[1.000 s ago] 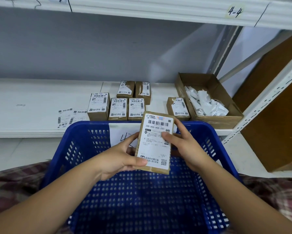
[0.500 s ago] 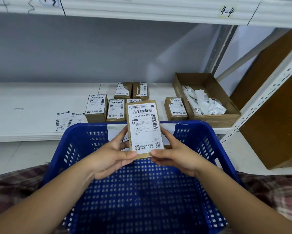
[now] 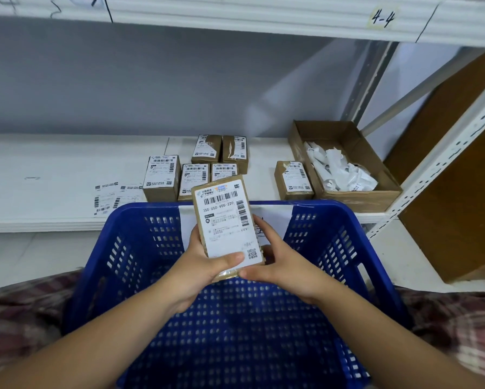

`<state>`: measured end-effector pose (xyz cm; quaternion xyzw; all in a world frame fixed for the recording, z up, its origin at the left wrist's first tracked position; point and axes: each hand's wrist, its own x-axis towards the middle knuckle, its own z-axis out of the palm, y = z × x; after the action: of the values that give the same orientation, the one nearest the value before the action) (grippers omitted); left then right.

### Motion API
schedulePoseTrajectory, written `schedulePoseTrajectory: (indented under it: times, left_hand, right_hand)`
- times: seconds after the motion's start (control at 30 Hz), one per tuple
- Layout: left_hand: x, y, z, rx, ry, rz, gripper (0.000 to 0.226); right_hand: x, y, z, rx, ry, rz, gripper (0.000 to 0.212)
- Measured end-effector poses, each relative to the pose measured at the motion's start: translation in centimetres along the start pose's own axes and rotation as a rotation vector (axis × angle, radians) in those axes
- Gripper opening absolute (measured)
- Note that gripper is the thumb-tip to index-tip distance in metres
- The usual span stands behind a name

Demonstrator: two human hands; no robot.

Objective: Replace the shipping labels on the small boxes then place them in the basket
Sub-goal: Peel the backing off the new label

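A small brown box (image 3: 226, 220) with a white shipping label on its face stands tilted above the blue basket (image 3: 334, 248). My left hand (image 3: 205, 265) grips its lower left side, thumb pressed across the label's bottom edge. My right hand (image 3: 280, 262) holds its lower right corner, fingers behind the box. Several more small labelled boxes (image 3: 162, 176) sit on the white shelf (image 3: 53, 175) behind the basket, one of them (image 3: 293, 179) apart to the right. The basket's bottom shows no boxes.
Loose label sheets (image 3: 115, 197) lie on the shelf left of the boxes. An open cardboard box (image 3: 356, 200) with crumpled white paper stands at the right. A white shelf upright (image 3: 443, 161) and a brown board (image 3: 460, 192) are further right. Plaid cloth flanks the basket.
The box has turned slightly and my left thumb has slid onto the label's lower edge. My right hand shifted to the box's lower right corner.
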<state>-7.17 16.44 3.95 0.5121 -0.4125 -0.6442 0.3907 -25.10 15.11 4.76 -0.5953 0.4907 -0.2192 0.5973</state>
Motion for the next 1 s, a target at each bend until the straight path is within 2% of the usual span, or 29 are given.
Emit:
schedulePoseTrajectory:
  times: [0.13,0.2,0.37,0.47,0.57,0.7,0.77,1.0]
  left_hand:
    - [0.1,0.5,-0.3,0.010,-0.082,-0.013,0.065]
    - [0.3,0.9,-0.5,-0.046,-0.087,-0.022,0.054]
    - [0.3,0.7,0.1,-0.205,0.056,-0.047,0.030]
    - [0.7,0.7,-0.2,-0.243,0.197,-0.082,0.028]
    - [1.2,0.7,-1.1,-0.106,0.251,-0.125,0.022]
    - [1.4,0.5,-1.7,0.005,0.201,-0.141,0.017]
    - [1.5,0.5,-1.5,0.051,0.149,-0.124,0.021]
    - [5.6,2.4,-0.2,0.195,0.110,0.057,0.039]
  right_hand:
    - [0.2,0.5,-0.1,0.060,0.032,-0.005,0.101]
    - [0.2,0.5,-0.4,0.167,0.057,0.009,0.090]
    - [0.4,0.5,-0.5,0.365,0.100,0.092,0.065]
    - [0.6,0.9,-0.4,0.487,0.123,0.190,0.046]
    - [0.8,1.3,-0.4,0.544,0.173,0.261,0.039]
    - [1.2,1.9,-0.4,0.549,0.220,0.289,0.039]
    - [1.5,2.1,-0.3,0.538,0.242,0.278,0.040]
    - [4.9,0.7,-2.3,0.532,0.405,0.184,0.046]
